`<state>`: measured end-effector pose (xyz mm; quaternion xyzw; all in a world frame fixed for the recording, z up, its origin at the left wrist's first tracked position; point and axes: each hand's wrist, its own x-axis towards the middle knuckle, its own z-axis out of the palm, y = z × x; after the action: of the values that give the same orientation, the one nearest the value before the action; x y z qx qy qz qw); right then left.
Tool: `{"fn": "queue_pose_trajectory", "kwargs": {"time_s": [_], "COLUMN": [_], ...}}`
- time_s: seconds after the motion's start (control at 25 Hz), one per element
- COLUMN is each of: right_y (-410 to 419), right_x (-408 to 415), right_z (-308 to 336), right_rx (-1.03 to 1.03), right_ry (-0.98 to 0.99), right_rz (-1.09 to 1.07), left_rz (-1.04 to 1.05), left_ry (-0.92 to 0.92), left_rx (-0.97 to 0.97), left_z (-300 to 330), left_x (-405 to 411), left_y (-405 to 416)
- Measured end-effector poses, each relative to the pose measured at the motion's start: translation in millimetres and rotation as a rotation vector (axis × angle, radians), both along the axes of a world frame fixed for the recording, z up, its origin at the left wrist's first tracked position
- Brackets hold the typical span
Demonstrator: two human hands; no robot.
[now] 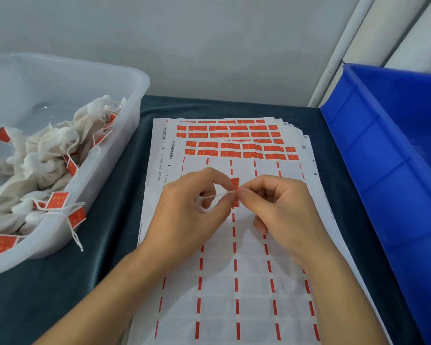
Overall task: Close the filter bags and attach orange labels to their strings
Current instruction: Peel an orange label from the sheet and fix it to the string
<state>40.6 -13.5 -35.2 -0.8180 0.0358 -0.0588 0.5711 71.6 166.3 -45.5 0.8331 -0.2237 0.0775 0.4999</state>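
Note:
Both hands meet over the label sheets. My left hand (192, 210) curls round a white filter bag, mostly hidden in the palm, and its thumb and forefinger pinch the bag's white string (218, 195). My right hand (276, 207) pinches the string's end together with an orange label (235, 184) that stands upright behind the fingertips. Under the hands lies a stack of label sheets (234, 270); rows of orange labels (234, 148) remain at its far end, and the near part is peeled backing.
A clear plastic tub (125, 135) at the left holds several closed white bags with orange labels on their strings; some strings hang over its rim. A blue plastic crate (383, 158) stands at the right. Dark cloth (105, 220) covers the table.

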Motion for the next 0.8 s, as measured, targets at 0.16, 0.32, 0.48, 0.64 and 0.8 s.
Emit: {"fn": "queue_pose_trajectory", "kwargs": {"time_s": [0.16, 0.32, 0.48, 0.64, 0.8], "right_y": [-1, -2, -1, 2, 6], "right_x": [-1, 0, 0, 2, 2], "right_z": [0, -2, -2, -4, -4], "right_rx": [-0.042, -0.126, -0.133, -0.094, -0.073], "right_ry": [-0.008, -0.049, -0.093, -0.103, -0.107], "right_rz": [0.010, -0.050, -0.058, -0.058, -0.035], "left_rz": [0.013, 0.045, 0.047, -0.010, -0.063], "left_ry": [-0.016, -0.009, 0.049, 0.217, 0.303], "left_rx": [0.043, 0.059, 0.028, -0.069, -0.153], "left_z": [0, -3, -3, -2, 0], "left_x": [2, 5, 7, 9, 13], "left_y": [1, 3, 3, 5, 7]}}
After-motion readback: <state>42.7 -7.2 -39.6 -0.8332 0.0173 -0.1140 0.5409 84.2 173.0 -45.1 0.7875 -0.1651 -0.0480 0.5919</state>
